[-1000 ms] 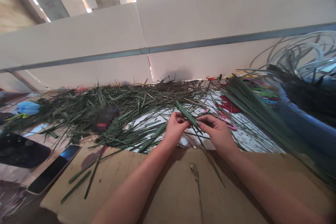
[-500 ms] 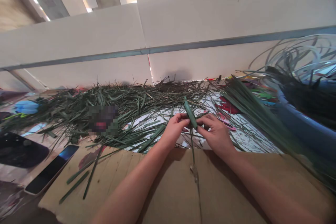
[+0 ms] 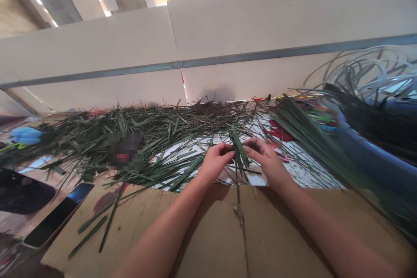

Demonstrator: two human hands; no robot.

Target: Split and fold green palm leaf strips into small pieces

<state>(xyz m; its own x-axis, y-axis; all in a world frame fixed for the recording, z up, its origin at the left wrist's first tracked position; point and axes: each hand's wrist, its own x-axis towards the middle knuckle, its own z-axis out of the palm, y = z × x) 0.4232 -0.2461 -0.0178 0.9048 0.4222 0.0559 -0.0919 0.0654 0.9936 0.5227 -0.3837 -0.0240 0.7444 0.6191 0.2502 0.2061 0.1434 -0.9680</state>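
Between my two hands is a folded piece of green leaf strips, narrow at its top and splayed into separate ends lower down. My left hand pinches it from the left with thumb and fingers. From the right, the thumb and bent fingers of my right hand touch its edge. One thin strip hangs from the piece toward the cardboard below my forearms. A small pale knot-like bit lies on the cardboard under it.
A long heap of cut green leaves lies along the white panel. At right are a bundle of long leaves, a blue basin and coiled clear strips. A phone and loose strips are at left.
The leaf piece has turned; its single smooth roll now shows as several spread strips. My right fingers have loosened and shifted slightly up along it. The view has drifted slightly.
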